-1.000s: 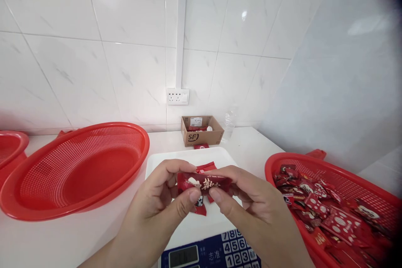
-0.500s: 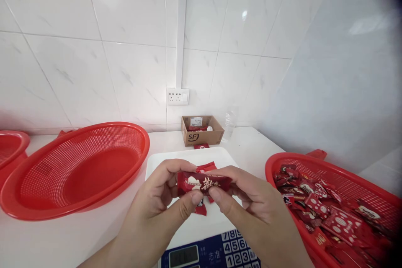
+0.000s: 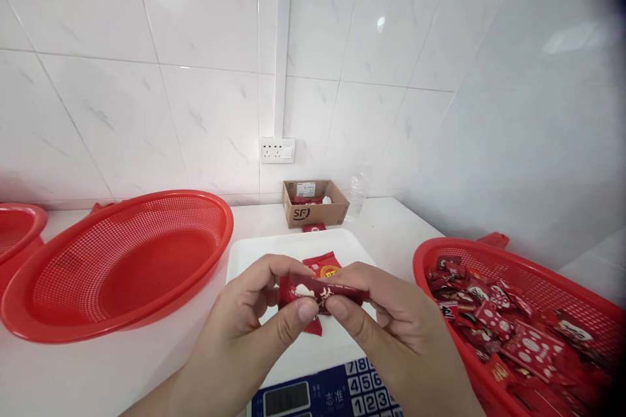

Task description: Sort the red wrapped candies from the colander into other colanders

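Note:
Between both hands I hold a small dark red wrapped candy [image 3: 313,288] with white and gold print, level above a scale. My left hand [image 3: 259,313] is closed on its left end, thumb in front and fingers behind. On its right end my right hand [image 3: 381,313] is closed the same way. Beneath them lies the white pan of the digital scale [image 3: 244,251], whose blue keypad and grey display face me. More red packets [image 3: 321,263] rest on the pan, partly hidden by my hands and the candy.
At right stands a red basket [image 3: 425,251] full of red wrapped candies. An unfilled red basket [image 3: 215,208] sits at left, with part of another [image 3: 36,215] beyond it. Behind the scale are a cardboard box [image 3: 323,214] and a clear plastic bottle [image 3: 358,192], near the tiled wall.
Both hands have lowered slightly and the candy has tipped, so less of its printed front shows. More of the packet behind it is visible.

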Tool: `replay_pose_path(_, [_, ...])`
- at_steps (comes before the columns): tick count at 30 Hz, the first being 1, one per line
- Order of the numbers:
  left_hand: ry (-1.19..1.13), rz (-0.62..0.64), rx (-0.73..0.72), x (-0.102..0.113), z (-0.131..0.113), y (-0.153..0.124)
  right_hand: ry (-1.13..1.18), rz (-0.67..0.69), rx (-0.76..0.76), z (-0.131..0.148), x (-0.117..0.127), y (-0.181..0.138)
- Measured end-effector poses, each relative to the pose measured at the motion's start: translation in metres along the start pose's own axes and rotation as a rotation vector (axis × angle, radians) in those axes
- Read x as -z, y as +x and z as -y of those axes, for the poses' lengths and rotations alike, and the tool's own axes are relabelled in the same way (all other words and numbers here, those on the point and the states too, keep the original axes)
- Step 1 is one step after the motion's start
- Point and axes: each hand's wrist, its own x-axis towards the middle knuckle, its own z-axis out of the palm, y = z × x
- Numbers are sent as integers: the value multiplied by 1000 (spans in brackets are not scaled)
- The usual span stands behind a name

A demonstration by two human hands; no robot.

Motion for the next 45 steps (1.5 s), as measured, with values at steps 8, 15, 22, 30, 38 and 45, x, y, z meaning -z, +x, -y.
replay_pose_path(8, [11,31,-118,3,1,-1,22,-4,38,0,1,-1])
replay_pose_path(15, [86,29,-300,4,7,-1,44,-31,129,-4,-1,-1])
replay_pose_path(22, [58,17,-168,3,6,-4,74,-92,197,-5,-2,-1])
replay_pose_path(30, [-235,120,30,11,9,0,-65,-105,252,-8,-1,-4])
replay_pose_path(38, [-369,86,8,5,4,1,-31,-145,145,-10,-3,-6])
replay_pose_path(45, [-235,-35,-73,-1,5,-6,134,-97,-74,-4,-3,-2])
